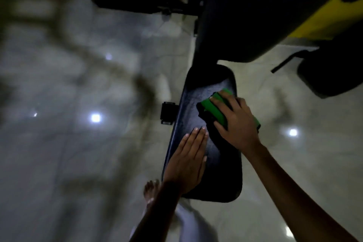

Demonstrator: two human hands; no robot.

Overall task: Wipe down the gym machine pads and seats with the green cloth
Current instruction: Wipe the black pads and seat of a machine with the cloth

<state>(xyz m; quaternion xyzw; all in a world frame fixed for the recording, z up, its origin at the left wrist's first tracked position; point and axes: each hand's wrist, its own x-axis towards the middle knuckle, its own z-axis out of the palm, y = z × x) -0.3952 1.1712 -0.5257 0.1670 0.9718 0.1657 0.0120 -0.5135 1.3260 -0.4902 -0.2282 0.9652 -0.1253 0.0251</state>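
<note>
A long black padded seat [222, 175] of a gym machine runs away from me in the middle of the view. My left hand [188, 159] lies flat on its near left part, fingers straight and together. My right hand [235, 120] presses the folded green cloth [213, 109] onto the seat's far right part, fingers spread over it. The cloth sticks out in front of my fingers and behind my wrist. A larger black back pad [235, 25] rises beyond the seat.
Yellow frame parts [318, 19] of the machine show at the top and upper right. Another dark pad [330, 72] stands at the right. A black bracket [168, 113] juts from the seat's left side. My bare foot [151, 192] stands on the glossy pale marble floor [78, 143].
</note>
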